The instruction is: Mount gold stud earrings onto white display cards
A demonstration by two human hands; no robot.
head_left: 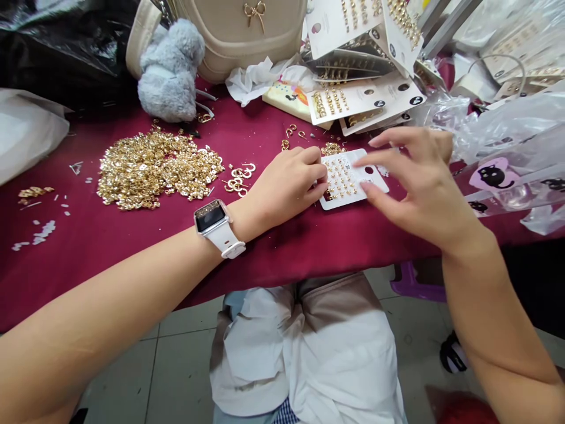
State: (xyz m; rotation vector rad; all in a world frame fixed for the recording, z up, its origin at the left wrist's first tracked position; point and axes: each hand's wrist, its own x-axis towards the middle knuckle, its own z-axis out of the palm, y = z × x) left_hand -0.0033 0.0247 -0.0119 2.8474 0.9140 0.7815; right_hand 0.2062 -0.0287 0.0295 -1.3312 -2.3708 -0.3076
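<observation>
A white earring card (375, 176) lies on the dark red cloth, with rows of small gold pieces on it. My left hand (295, 182), a white-strapped watch on its wrist, has its fingers curled together at the card's left edge; what they pinch, if anything, is hidden. Over the card's right end is my right hand (419, 182), thumb and fingers spread apart, with nothing visible between them. A small heap of gold bits (333, 148) sits just behind the card. Left of my left hand are gold-and-white hoop earrings (238, 179).
A large pile of gold pieces (154, 168) lies at the left. Behind stand a beige bag (247, 35) and a grey plush toy (170, 73). Filled earring cards (366, 97) are stacked at the back right, beside clear plastic packaging (507, 135). The cloth's front edge is near my lap.
</observation>
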